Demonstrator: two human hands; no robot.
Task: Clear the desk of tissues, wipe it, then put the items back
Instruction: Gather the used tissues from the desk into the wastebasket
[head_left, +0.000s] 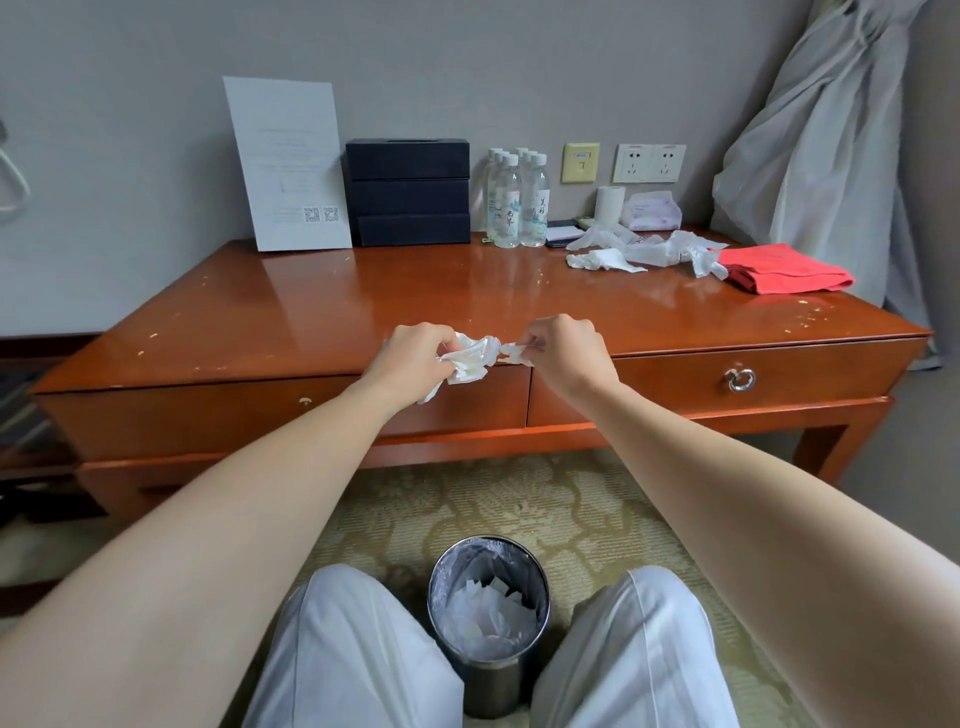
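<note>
bin (488, 686) nearest, between the knees: steel wall, crinkled plastic liner, flat white paper already inside

I see both hands over the front edge of the desk (363, 301). left hand (415, 358) is curled round a crumpled tissue wad (470, 358). right hand (561, 353) pinches a small torn scrap (511, 352) that touches the wad's side

how I'd run it: press the scrap into the wad, squeeze tight, release straight down. The bin is roughly below, so no throw needed. Soft paper sheds bits, so keep it compact

desk top is glossy red-brown wood, reflective, speckled with pale crumbs

far right: loose tissues (639, 252), thin and creased, strung out just beside a folded red cloth (779, 267), probably my wiper

back row by the wall: clear water bottles (517, 202), matte black boxes (410, 192) stacked, upright white card (291, 166), paper roll (609, 203), soft tissue pack (652, 210). I reckon these need lifting off before the wipe
</note>
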